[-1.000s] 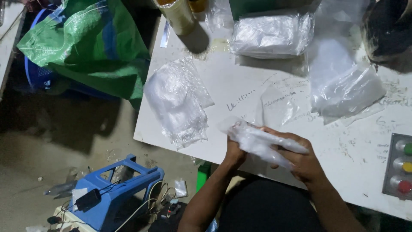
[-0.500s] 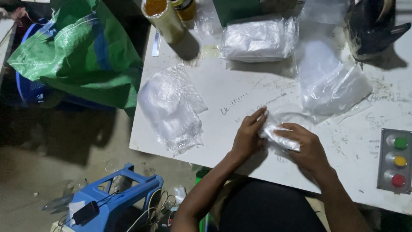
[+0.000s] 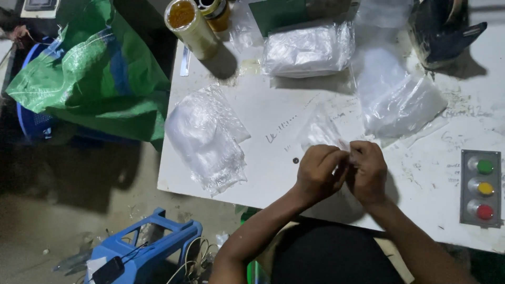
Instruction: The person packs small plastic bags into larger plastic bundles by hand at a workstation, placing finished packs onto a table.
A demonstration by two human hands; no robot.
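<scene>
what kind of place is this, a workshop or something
Probably a small packing workshop: a scuffed white worktable strewn with clear plastic bags, a three-button control box, and rolls of tape.

Clear bag's (image 3: 322,131) near end hidden behind both hands, black tool (image 3: 439,29) cut off at top edge

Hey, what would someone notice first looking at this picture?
The two hands, left hand and right hand, meet at the near edge of the white table, pinching a small clear plastic bag between them. A crumpled bag pile lies to the left, and a three-button panel sits at the right edge.
</scene>
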